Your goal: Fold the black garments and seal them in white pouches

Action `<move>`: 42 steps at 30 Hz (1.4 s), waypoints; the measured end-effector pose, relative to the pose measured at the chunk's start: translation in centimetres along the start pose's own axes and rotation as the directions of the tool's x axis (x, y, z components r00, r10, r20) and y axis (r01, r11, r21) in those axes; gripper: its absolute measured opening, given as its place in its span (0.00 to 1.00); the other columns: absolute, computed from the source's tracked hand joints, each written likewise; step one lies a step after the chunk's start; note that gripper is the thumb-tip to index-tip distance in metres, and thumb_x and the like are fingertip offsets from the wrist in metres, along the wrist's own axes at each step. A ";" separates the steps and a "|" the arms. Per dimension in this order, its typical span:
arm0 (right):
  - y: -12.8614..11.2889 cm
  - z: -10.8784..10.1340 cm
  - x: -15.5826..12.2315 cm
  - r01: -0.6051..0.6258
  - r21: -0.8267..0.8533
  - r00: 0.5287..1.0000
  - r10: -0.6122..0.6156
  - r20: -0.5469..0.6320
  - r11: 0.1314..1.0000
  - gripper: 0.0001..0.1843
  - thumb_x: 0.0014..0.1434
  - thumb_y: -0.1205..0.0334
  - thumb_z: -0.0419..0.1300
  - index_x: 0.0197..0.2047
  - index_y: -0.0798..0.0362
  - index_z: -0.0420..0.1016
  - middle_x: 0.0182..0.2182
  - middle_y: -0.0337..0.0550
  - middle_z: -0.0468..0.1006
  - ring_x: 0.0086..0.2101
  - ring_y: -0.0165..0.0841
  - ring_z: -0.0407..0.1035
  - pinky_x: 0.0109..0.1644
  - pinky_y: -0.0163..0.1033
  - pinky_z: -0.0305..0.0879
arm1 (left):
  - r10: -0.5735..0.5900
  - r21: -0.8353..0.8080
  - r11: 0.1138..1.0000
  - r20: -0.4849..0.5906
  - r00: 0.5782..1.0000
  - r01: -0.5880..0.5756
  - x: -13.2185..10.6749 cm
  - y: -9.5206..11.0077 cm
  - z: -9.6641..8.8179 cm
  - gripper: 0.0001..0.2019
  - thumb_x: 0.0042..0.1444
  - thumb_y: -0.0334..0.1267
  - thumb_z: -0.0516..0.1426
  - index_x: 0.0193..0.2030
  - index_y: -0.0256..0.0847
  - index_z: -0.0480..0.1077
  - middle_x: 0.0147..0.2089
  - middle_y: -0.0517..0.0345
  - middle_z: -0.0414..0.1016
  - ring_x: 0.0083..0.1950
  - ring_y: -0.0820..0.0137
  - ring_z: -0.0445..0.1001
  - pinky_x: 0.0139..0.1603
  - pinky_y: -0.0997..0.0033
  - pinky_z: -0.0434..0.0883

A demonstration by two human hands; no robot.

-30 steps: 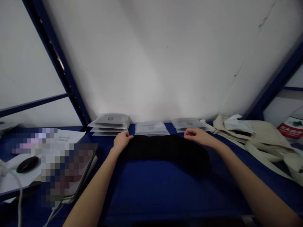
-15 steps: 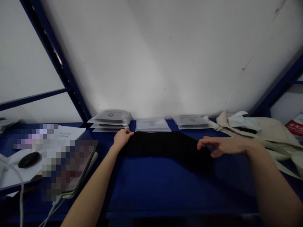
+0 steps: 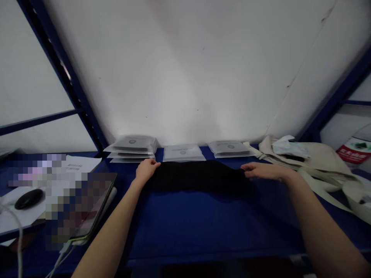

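Note:
A long piece of black cloth (image 3: 197, 177) lies stretched from left to right on the blue table (image 3: 203, 227). It is too dark to make out which garment or article it is. At its left end, my left hand (image 3: 146, 170) is closed, pinching the upper corner. My right hand (image 3: 259, 171) is closed on the right end, with the thumb partly hidden beneath the fingers. Just behind the cloth lies a flat frosted bag (image 3: 184, 153) with faint print.
Stacked frosted bags (image 3: 131, 144) lie back left, and more bags (image 3: 230, 148) back right. A beige cloth bag (image 3: 319, 154) with straps lies at right. At left are a tablet (image 3: 95, 212) with a cable, papers (image 3: 87, 163) and a black mouse (image 3: 29, 199). A white wall (image 3: 185, 77) rises behind.
My right hand has gone from spread fingers to a grip on the cloth's right end. That end, drooping toward me before, now lies straighter. My left hand keeps its hold.

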State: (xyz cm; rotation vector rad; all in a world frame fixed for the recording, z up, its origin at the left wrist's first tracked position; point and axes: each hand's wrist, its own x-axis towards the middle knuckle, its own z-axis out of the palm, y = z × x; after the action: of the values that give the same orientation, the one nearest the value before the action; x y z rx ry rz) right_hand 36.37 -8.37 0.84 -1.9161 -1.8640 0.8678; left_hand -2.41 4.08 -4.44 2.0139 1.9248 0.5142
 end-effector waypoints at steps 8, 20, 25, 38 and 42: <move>0.5 0.1 0.8 -0.171 0.027 0.981 0.167 0.093 0.985 0.04 0.35 0.64 0.55 0.20 0.51 0.62 0.17 0.33 0.62 0.20 0.27 0.58 0.23 0.33 0.53 | -0.002 0.013 1.000 -0.010 1.000 0.003 0.0 -0.1 0.0 0.13 0.54 0.47 0.54 0.36 0.43 0.74 0.38 0.55 0.78 0.42 0.64 0.74 0.35 0.73 0.64; 0.1 -0.4 -0.1 -0.378 0.275 0.924 0.377 0.058 0.884 0.04 0.49 0.61 0.59 0.26 0.51 0.71 0.23 0.41 0.75 0.26 0.31 0.70 0.30 0.35 0.67 | -0.011 0.006 1.000 -0.011 1.000 0.011 -0.1 0.0 0.0 0.12 0.54 0.48 0.54 0.36 0.44 0.74 0.39 0.56 0.78 0.42 0.65 0.74 0.35 0.74 0.64; -0.4 -0.7 0.4 -0.233 0.519 0.965 0.260 0.022 0.822 0.10 0.55 0.53 0.55 0.32 0.50 0.71 0.25 0.43 0.78 0.26 0.33 0.73 0.31 0.38 0.70 | -0.001 -0.009 1.000 -0.012 1.000 0.001 0.1 -0.1 0.1 0.12 0.54 0.48 0.54 0.34 0.44 0.73 0.38 0.56 0.78 0.40 0.66 0.74 0.33 0.74 0.63; -10.8 3.6 3.8 0.126 0.599 0.929 0.117 -0.351 0.791 0.08 0.54 0.57 0.57 0.29 0.52 0.67 0.22 0.39 0.72 0.21 0.27 0.66 0.25 0.32 0.61 | -0.019 -0.011 1.000 0.003 1.000 0.019 -0.1 0.3 -0.3 0.12 0.54 0.47 0.54 0.35 0.43 0.73 0.39 0.54 0.78 0.43 0.63 0.74 0.35 0.72 0.63; -13.9 7.5 4.8 0.226 0.205 0.932 -0.150 -0.329 0.952 0.12 0.55 0.57 0.54 0.24 0.52 0.62 0.21 0.38 0.70 0.22 0.28 0.66 0.28 0.34 0.59 | -0.019 -0.015 1.000 0.010 1.000 0.019 -0.2 0.3 -0.3 0.12 0.54 0.47 0.54 0.36 0.43 0.73 0.40 0.53 0.78 0.43 0.63 0.74 0.36 0.72 0.63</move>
State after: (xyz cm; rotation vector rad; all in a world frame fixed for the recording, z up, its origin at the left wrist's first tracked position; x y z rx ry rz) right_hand 20.65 -3.69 2.84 -1.5901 -1.6400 0.6518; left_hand -2.28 3.86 -3.98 1.9831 1.9266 0.5125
